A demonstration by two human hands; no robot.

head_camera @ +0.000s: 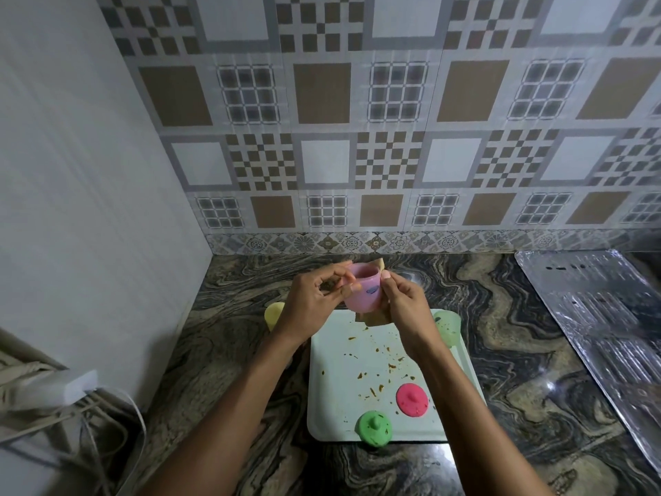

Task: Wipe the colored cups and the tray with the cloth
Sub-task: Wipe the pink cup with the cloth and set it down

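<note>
Both hands hold a pink cup (362, 291) in the air, just above the far edge of the tray (329, 417). The left hand (314, 302) grips the cup's left side with curled fingers and thumb. The right hand (404, 306) pinches a tan cloth (372, 319) against the cup's right rim; the cloth shows above the rim and hangs below the cup. The pale tray lies on the marbled counter (518, 352) and is spotted with brown stains (372, 391). A red lid (411, 398) and a green lid (373, 427) sit at its near end. A green cup (449, 327) stands at its far right corner. A yellow cup (273, 313) stands on the counter just left of the tray, partly hidden by the left hand.
</note>
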